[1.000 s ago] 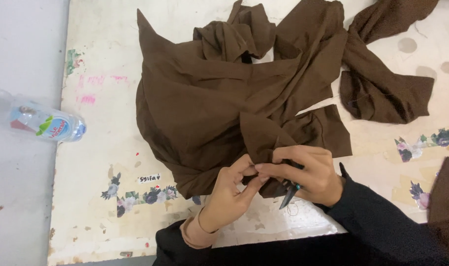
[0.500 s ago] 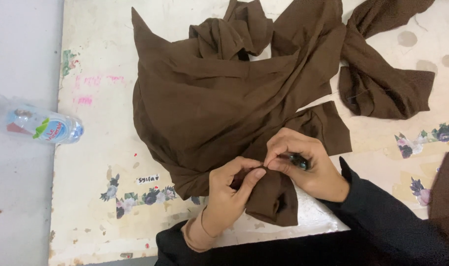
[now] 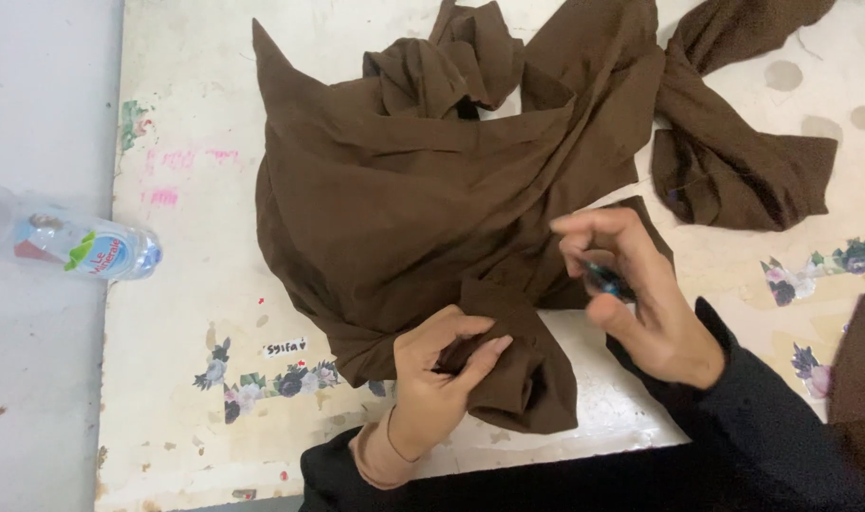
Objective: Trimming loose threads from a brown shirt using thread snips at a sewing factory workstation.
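Note:
A large crumpled brown cloth (image 3: 423,190) lies spread over a worn white table (image 3: 186,265). My left hand (image 3: 442,379) pinches a folded corner of this cloth near the table's front edge. My right hand (image 3: 641,294) hovers just right of it, above the cloth's edge, fingers curled around a small dark tool with a teal part (image 3: 605,280). The tool's tip is hidden by my fingers. Both arms wear dark sleeves.
A plastic water bottle (image 3: 86,248) lies on its side at the table's left edge. A second brown cloth piece (image 3: 736,161) lies at the back right, and another brown piece (image 3: 859,360) at the right edge. Flower stickers mark the tabletop.
My right hand has lifted off the cloth and moved right and up with the small tool. My left hand keeps its pinch on the cloth corner.

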